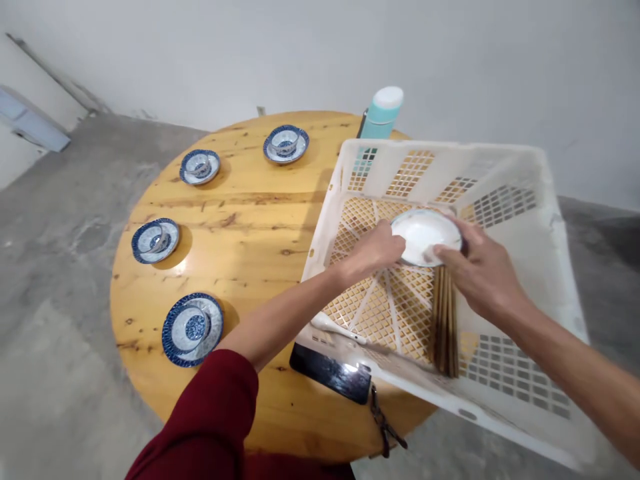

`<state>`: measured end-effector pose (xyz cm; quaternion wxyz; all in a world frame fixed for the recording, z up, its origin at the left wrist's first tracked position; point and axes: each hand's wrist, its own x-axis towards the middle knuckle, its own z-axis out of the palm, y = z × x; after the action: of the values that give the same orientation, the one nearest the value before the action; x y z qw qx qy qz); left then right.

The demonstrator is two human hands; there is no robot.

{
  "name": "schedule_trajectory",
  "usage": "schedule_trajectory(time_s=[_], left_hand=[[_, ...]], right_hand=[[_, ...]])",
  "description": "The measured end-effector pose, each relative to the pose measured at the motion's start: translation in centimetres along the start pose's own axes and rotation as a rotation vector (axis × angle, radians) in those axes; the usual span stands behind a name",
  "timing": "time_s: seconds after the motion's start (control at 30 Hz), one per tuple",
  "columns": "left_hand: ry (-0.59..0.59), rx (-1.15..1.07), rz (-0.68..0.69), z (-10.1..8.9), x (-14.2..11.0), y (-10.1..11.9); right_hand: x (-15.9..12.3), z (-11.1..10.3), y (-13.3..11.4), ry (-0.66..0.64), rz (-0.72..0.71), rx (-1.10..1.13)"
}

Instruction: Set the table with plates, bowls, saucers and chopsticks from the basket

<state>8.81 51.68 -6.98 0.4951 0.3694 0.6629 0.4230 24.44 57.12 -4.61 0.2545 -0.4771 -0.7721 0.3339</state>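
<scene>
Inside a white plastic basket (560, 267), both of my hands are on a shallow white dish (423, 230) with a thin darker rim. My left hand (379, 248) grips its left edge, fingers curled. At the dish's right edge, my right hand (483, 267) has the thumb over the rim and the other fingers behind it. Whether more dishes are stacked underneath, I cannot tell. Just below the dish, a bundle of wooden chopsticks (445, 327) lies in the basket. A white spoon (335, 326) rests by the basket's near left corner, under my left forearm.
The round wooden table (250, 233) bears several blue-and-white plates (173, 343) with small bowls along its left and far edge. Behind the basket stands a teal bottle (381, 120) with a white lid. A black phone (333, 375) with a dark strap (383, 423) lies beside the basket's near edge.
</scene>
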Motion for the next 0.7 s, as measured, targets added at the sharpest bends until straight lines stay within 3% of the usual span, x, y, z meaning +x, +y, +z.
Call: schedule_trajectory(time_s=[0.2, 0.33, 0.5, 0.7], left_hand=[[0.023, 0.403, 0.137, -4.2, -10.9, 6.9], [0.001, 0.492, 0.144, -5.3, -18.4, 6.5], [-0.062, 0.469, 0.087, -7.5, -28.6, 0.3], [-0.018, 0.365, -0.121, -12.1, -44.0, -12.3]], right_hand=[[-6.2, -2.5, -7.4, 0.085, -0.097, 0.013], [-12.5, -1.9, -9.9, 0.107, -0.119, -0.071], [-22.9, 2.6, -11.5, 0.037, -0.095, -0.067], [-39.1, 13.5, -14.3, -0.195, 0.064, 0.115]])
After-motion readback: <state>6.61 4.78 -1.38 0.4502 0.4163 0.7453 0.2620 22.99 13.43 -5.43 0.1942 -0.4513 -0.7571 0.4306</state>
